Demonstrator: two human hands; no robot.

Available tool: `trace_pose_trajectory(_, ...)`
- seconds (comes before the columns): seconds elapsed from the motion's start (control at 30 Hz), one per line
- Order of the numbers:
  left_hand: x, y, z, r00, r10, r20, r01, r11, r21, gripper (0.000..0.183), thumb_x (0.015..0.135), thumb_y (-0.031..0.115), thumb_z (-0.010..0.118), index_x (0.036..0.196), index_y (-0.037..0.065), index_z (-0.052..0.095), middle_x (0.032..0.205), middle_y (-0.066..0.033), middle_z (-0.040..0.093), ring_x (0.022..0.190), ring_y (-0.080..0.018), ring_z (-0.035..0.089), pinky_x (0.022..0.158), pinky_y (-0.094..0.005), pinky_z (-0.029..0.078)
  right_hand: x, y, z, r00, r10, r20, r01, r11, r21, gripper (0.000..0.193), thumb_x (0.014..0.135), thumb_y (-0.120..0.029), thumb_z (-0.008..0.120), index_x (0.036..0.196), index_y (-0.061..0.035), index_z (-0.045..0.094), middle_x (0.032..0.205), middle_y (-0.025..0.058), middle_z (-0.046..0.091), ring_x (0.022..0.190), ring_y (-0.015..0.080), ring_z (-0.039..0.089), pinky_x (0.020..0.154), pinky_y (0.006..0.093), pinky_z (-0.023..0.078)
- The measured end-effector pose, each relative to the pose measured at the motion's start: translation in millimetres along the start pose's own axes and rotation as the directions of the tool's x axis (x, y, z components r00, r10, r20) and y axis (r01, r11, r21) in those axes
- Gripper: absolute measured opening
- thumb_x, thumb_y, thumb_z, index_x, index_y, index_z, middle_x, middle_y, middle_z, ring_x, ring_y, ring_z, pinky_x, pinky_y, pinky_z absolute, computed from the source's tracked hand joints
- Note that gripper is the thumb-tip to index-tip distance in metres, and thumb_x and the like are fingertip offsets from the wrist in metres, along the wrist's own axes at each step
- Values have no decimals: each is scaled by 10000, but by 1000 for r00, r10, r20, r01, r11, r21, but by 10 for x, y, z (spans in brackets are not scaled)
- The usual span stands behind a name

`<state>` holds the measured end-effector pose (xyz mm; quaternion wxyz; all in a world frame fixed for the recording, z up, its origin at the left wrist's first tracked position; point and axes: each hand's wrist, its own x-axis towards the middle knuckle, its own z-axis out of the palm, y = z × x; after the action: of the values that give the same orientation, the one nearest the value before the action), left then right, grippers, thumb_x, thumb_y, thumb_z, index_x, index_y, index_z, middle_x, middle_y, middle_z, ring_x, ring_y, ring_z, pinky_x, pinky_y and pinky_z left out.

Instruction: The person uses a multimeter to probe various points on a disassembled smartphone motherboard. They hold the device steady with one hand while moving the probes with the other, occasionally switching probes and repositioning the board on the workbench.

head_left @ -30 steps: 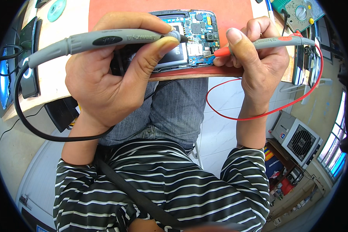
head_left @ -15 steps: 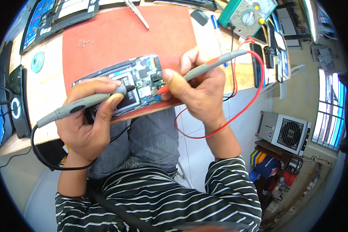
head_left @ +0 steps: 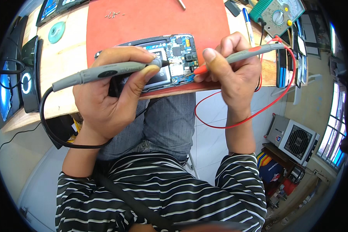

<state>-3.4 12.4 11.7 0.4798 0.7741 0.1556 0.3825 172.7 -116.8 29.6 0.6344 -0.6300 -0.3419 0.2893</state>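
Note:
An opened smartphone [head_left: 178, 80] lies on the red mat near the table's front edge, its circuit board [head_left: 176, 51] and battery [head_left: 157, 80] exposed. My left hand [head_left: 104, 96] grips a grey test probe [head_left: 96, 72] with a black tip, which points at the middle of the board. Whether that tip touches is too small to tell. In my right hand [head_left: 237, 79] is a second grey test probe [head_left: 251, 54], with a red collar. Its red end is at the board's lower right edge, and my right fingers are beside the phone.
A green analog multimeter [head_left: 277, 17] stands at the back right, joined to the red lead [head_left: 255, 116]. A blue-white pen [head_left: 248, 25], tiny screws [head_left: 114, 15] and a round teal container [head_left: 57, 32] lie around. More phones [head_left: 282, 69] sit at the right edge.
The whole view has shifted, so the table and hands appear farther right and higher. My right thumb has drawn back slightly from the board. Both probes remain at the phone.

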Motion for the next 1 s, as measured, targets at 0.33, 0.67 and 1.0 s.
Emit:
trace_pose_trajectory(0.33, -3, 6, -71, 993, 9, 120, -10, 1000, 13, 197, 871, -15, 657, 1052, -60, 591, 1004, -161, 651, 972, -220, 630, 875, -303, 498, 11, 60, -5, 998, -64, -19, 63, 998, -13, 243, 831, -7, 707, 796, -34, 469, 677, 3, 538, 558, 71, 621, 460, 163, 463)
trace_pose_trajectory(0.67, -2, 6, -51, 994, 7, 109, -7, 1000, 2, 204, 866, -21, 660, 1055, -59, 593, 1010, -159, 646, 976, -221, 632, 885, -313, 503, 0, 45, -1, 998, -57, -19, 56, 997, -46, 245, 829, -2, 705, 789, -31, 465, 675, 4, 538, 558, 82, 629, 465, 173, 483)
trace_pose_trajectory(1.0, -11, 3, -63, 993, 3, 117, -4, 1000, 12, 206, 869, -13, 658, 1058, -61, 592, 1011, -164, 646, 980, -226, 634, 890, -315, 504, 6, 83, -9, 997, -71, -10, 70, 996, -46, 240, 827, -8, 711, 790, -35, 475, 663, -5, 537, 548, 60, 609, 459, 159, 452)
